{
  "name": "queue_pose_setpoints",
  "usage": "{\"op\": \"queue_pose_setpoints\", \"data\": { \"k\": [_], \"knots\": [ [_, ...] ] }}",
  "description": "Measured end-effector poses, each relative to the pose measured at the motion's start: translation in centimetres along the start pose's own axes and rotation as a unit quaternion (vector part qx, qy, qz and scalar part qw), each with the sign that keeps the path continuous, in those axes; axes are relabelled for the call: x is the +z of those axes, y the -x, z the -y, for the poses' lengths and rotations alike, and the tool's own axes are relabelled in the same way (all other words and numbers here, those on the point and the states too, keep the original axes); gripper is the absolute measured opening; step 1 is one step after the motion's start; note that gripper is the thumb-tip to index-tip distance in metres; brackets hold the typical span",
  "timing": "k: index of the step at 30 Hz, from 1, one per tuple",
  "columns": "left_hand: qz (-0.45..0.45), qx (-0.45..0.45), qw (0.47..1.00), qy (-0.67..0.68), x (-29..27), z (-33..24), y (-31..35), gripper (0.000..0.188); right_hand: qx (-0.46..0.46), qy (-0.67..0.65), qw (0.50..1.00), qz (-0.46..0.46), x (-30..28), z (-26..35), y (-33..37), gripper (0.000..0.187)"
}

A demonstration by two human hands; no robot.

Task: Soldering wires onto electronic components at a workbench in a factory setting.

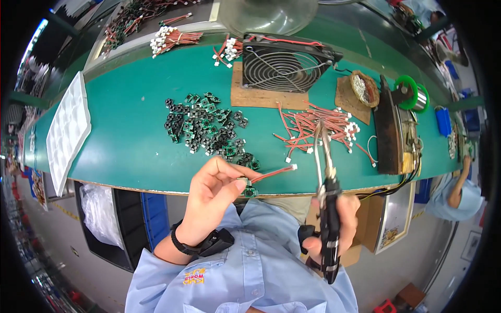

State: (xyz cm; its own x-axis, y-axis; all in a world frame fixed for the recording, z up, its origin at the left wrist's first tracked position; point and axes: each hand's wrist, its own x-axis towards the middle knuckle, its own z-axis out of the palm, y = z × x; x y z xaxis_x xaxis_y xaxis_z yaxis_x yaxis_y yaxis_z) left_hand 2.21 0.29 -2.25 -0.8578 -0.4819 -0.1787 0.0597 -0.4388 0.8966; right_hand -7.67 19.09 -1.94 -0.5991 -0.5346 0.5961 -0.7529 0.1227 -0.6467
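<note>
Between thumb and fingers, my left hand (210,189) pinches a small green circuit board (250,192) at the table's front edge. Red and dark wires (272,172) run from the board to a white plug pointing right. My right hand (346,218) is wrapped round the black handle of what looks like a soldering gun (330,224). Its two long metal prongs point away from me, over a loose pile of red-and-black wire leads (308,125) with white plugs. The prongs are apart from the held board. Beyond my left hand lies a heap of small black and green boards (206,125).
A black fan (284,65) with a wire guard stands on brown board at the back. Right of it are a bowl of metal bits (364,88), a dark stand (389,130) and a green spool (412,94). A white moulded tray (68,130) leans at left.
</note>
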Motion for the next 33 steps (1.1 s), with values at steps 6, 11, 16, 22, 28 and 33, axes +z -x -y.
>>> {"op": "queue_pose_setpoints", "data": {
  "k": [6,11,16,22,28,33],
  "knots": [
    [-0.02,0.083,0.995,-0.043,-0.6,0.6,-0.4,0.011,-0.082,-0.024,0.989,0.117,-0.6,0.4,1.8,0.047],
    [-0.032,0.098,0.993,-0.055,-0.5,0.9,-0.4,0.013,-0.039,-0.043,0.988,0.14,-0.7,1.1,1.7,0.038],
    [-0.04,0.101,0.992,-0.067,-0.4,0.9,-0.3,0.013,-0.035,-0.042,0.987,0.154,-0.6,1.1,1.5,0.04],
    [-0.043,0.111,0.988,-0.097,-0.3,1.0,-0.2,0.014,-0.059,-0.03,0.988,0.142,-0.1,0.8,1.8,0.04],
    [-0.05,0.107,0.988,-0.095,-0.1,1.0,-0.1,0.014,-0.055,-0.036,0.987,0.146,-0.3,0.9,1.7,0.039],
    [-0.045,0.118,0.986,-0.11,-0.2,1.0,-0.1,0.014,-0.039,-0.049,0.986,0.152,-0.5,1.0,1.5,0.04]
  ]
}}
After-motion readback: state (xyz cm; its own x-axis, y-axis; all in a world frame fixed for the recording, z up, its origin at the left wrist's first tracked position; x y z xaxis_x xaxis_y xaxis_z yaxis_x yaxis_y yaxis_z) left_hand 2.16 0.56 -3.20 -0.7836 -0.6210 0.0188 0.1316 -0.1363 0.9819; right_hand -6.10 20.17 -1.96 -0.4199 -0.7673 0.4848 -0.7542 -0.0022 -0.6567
